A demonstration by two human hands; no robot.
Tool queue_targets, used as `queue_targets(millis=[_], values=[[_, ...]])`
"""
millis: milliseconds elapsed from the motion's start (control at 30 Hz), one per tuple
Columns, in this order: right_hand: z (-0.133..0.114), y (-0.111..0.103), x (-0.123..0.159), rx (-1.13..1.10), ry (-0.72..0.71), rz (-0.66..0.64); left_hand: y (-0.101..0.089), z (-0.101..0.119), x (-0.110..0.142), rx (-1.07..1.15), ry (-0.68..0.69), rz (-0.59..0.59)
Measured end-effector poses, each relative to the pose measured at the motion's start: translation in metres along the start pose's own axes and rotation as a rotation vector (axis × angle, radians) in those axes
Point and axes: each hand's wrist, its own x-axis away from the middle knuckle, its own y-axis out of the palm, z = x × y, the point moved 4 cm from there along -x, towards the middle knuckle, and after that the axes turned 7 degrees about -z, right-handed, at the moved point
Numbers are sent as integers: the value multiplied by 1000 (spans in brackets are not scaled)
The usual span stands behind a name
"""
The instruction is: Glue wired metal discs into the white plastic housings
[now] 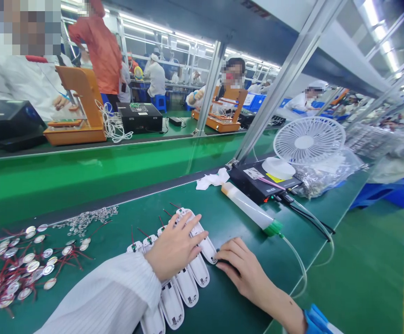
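My left hand [176,246] lies flat, fingers spread, on a row of several white oval plastic housings [188,285] with red wires at their far ends. My right hand [241,266] rests just right of the row, fingers curled down on the green mat, touching the end housing; something dark shows under the fingertips. A syringe-like dispenser [248,208] with a green tip and clear tube lies beyond the hands.
A heap of round metal discs with red wires [17,271] and small silver parts [83,220] lie at left. A black box [260,183], white fan [309,139] and white cloth [212,180] stand at right. Other workers sit across the green conveyor [83,171].
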Motion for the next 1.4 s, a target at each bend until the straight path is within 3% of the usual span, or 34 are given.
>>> queue_targets(millis=[167, 333, 500, 600, 700, 867, 967, 1133, 1267, 1400], values=[[-1, 3, -5, -98, 34, -1, 1, -1, 0, 11, 0, 11], [-5, -11, -10, -182, 117, 33, -10, 7, 2, 43, -3, 58], [-20, -25, -18, -387, 188, 103, -33, 23, 14, 549, -28, 163], [-29, -25, -24, -439, 179, 117, -37, 31, 22, 701, -59, 176], [-35, -25, -27, -418, 164, 146, -36, 32, 27, 779, -116, 195], [-43, -32, -28, -223, 110, 256, -23, 22, 31, 1100, -378, 193], [-51, -33, -28, -91, 51, 262, -20, 20, 32, 1211, -407, 247], [-60, -31, -30, 5, 22, 262, -21, 26, 33, 1104, -357, 318], [-56, -31, -26, 34, 5, 235, -20, 32, 32, 966, -317, 260], [-34, -26, -13, 113, 36, 172, -21, 25, 23, 487, -227, 217]])
